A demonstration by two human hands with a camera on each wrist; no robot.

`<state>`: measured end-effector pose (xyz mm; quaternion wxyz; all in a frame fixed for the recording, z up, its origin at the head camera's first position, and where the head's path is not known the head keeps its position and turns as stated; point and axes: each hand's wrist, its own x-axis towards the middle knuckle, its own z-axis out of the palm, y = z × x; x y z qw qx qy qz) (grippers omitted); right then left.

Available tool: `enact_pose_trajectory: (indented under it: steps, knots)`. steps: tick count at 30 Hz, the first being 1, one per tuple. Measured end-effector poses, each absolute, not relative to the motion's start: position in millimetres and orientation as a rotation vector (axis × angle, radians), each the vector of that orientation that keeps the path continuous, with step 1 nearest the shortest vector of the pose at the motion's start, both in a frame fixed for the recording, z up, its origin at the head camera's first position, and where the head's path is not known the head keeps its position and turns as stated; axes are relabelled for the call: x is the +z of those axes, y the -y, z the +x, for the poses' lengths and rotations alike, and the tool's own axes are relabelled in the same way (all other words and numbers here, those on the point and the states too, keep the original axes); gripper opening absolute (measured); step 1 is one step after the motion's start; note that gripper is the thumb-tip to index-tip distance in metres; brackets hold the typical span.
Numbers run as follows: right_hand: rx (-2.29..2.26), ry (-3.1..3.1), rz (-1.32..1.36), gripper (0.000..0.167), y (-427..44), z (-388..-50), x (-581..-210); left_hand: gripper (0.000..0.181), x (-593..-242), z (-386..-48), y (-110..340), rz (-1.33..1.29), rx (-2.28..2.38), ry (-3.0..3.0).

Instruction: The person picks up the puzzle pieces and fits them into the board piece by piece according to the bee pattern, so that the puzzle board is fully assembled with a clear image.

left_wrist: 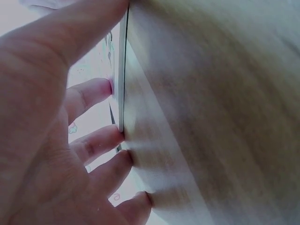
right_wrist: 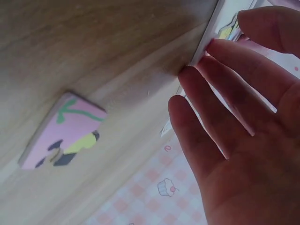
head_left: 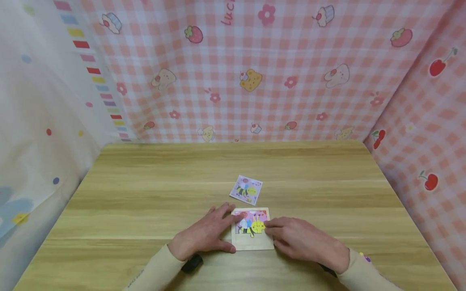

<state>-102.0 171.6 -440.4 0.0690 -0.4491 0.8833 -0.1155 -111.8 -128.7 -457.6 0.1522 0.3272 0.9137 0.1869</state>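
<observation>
A shallow wooden jigsaw puzzle board [head_left: 251,243] lies flat on the table, with bee picture pieces filling its upper part and bare wood below. My left hand [head_left: 207,232] spreads along its left side: the index fingertip rests on the upper left of the picture, and the thumb touches the lower left corner. On the other side, my right hand [head_left: 303,240] touches the board's right edge with its fingers extended. A loose pink puzzle piece [right_wrist: 75,126] with green, yellow and black parts shows in the right wrist view. Fingertips partly cover the picture's right end.
Just behind the board lies a square bee picture card [head_left: 246,190], slightly turned. A small yellow and purple item [head_left: 365,257] peeks out beside the right sleeve. The wooden table [head_left: 145,178] meets a pink checked cloth [head_left: 218,60] at the back, with cloths at both sides.
</observation>
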Motion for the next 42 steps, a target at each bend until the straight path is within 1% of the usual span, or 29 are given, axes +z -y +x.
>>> enact_pose_trajectory:
  steps: [13, 18, 24, 27, 30, 38, 42]
  knots:
    - [-0.610, -2.621, -1.262, 0.028, -184, -107, -438, 0.089, -456, -110, 130, 0.968, 0.534, -2.635]
    - [-0.700, -2.736, -1.188, 0.020, -196, -108, -431, 0.092, -459, -110, 128, 0.980, 0.524, -2.670]
    - [-0.746, -2.840, -1.082, 0.013, -214, -107, -428, 0.099, -460, -111, 126, 0.923, 0.511, -2.673]
    - [-0.761, -2.847, -0.960, 0.014, -223, -105, -428, 0.102, -459, -112, 127, 0.924, 0.531, -2.671]
    - [-0.776, -2.850, -0.894, 0.017, -234, -104, -428, 0.104, -460, -112, 128, 0.929, 0.543, -2.675]
    - [-0.758, -2.826, -0.917, 0.024, -254, -105, -435, 0.107, -463, -109, 131, 0.892, 0.558, -2.679]
    - [-0.766, -2.741, -0.885, 0.027, -261, -107, -438, 0.106, -463, -109, 132, 0.879, 0.592, -2.679]
